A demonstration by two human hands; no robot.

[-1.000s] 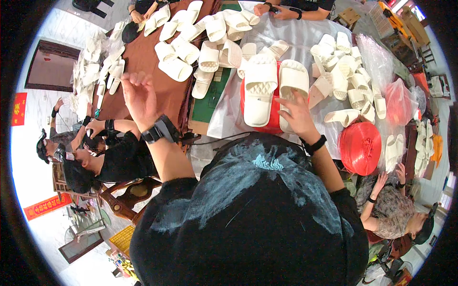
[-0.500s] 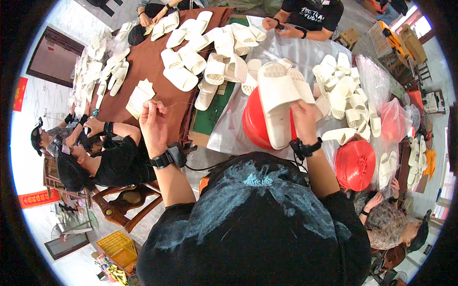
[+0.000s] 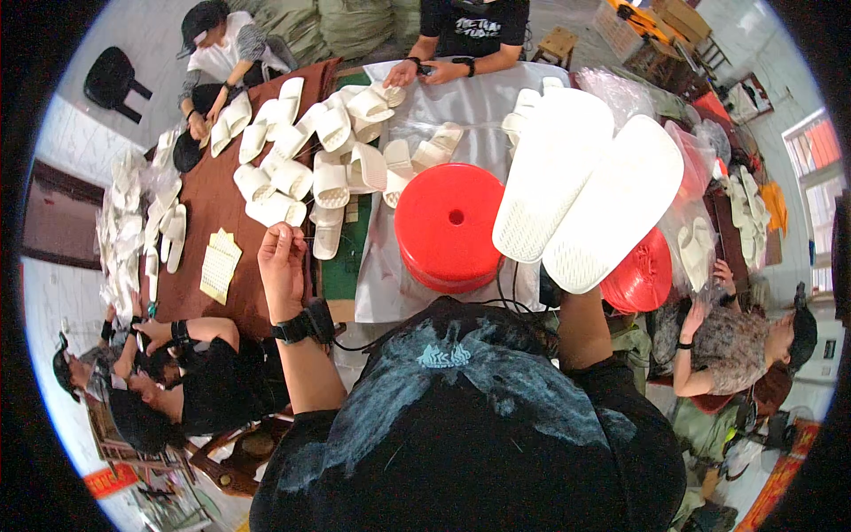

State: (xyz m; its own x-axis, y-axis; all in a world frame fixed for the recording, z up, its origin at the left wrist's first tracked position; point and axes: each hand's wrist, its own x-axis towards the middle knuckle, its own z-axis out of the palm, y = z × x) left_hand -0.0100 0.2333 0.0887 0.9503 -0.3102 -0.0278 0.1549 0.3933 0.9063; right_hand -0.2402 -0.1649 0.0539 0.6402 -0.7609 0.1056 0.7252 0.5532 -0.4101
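In front of me at the right, a pair of white slide slippers [image 3: 576,191] is raised, with the pale soles facing up. My right hand is hidden beneath them; only my right forearm [image 3: 582,330] shows, running up under the heel ends. Over the brown cloth's near edge, my left hand [image 3: 282,257] is closed in a pinch, with what looks like a thin thread at its fingertips. Left of the held slippers stands a round red stool [image 3: 425,222] with a hole in its top. Beyond my left hand, several cream slippers [image 3: 288,177] lie in a loose pile.
A yellowish printed sheet [image 3: 220,266] lies on the brown cloth [image 3: 208,195]. Clear plastic sheeting [image 3: 483,106] covers the table's right part. Another red round object [image 3: 640,277] is at the right. People sit left, right and across the table; bagged slippers [image 3: 124,213] line the far left.
My right hand has lifted the slippers to the right and turned their soles up, uncovering the red stool's top. My left hand stays pinched, slightly lower in view. The whole view has shifted.
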